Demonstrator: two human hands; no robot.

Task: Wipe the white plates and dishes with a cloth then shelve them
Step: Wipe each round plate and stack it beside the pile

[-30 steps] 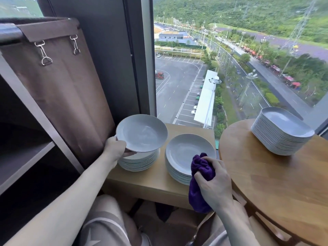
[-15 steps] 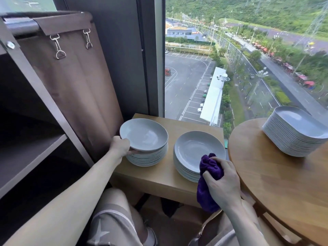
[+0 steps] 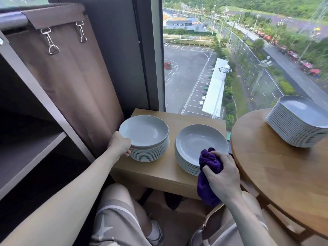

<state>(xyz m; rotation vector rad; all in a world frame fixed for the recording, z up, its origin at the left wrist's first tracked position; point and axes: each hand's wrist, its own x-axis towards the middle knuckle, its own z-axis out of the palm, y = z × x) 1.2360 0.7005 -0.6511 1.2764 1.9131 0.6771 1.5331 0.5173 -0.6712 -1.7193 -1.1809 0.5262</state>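
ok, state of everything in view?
left hand, grips top plate's rim
top plate, atop left stack, held
right hand, grips purple cloth
purple cloth, bunched, hanging down
right plate stack, upright on bench
rectangular dish stack, upright on round table

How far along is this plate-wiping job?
Looks early. Done: nothing visibly shelved; no plate shows on the shelf. In hand: the left hand grips the top plate of the left stack, the right hand holds the purple cloth. Left: that stack, the middle stack and the dish stack on the round table.
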